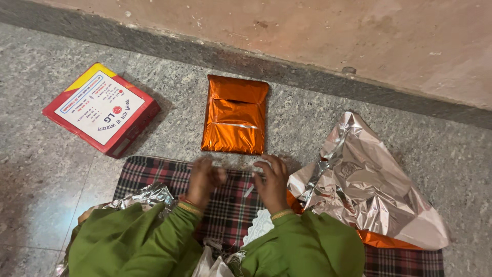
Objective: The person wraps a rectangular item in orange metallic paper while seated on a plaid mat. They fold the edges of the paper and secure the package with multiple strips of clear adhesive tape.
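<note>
Looking down from the head: the orange parcel (235, 115) lies wrapped on the floor (46, 169), just past both hands. Left hand (205, 179) is curled shut; right hand (271, 182) has bent fingers on the plaid cloth (154, 174). A red box (101, 109) sits bare; foil (364, 184) waits. Anything pinched is too small to tell.

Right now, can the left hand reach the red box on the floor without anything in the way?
Probably yes. The left hand rests on the checked cloth, and only bare floor lies between it and the red box; the orange package sits off to the other side.
</note>
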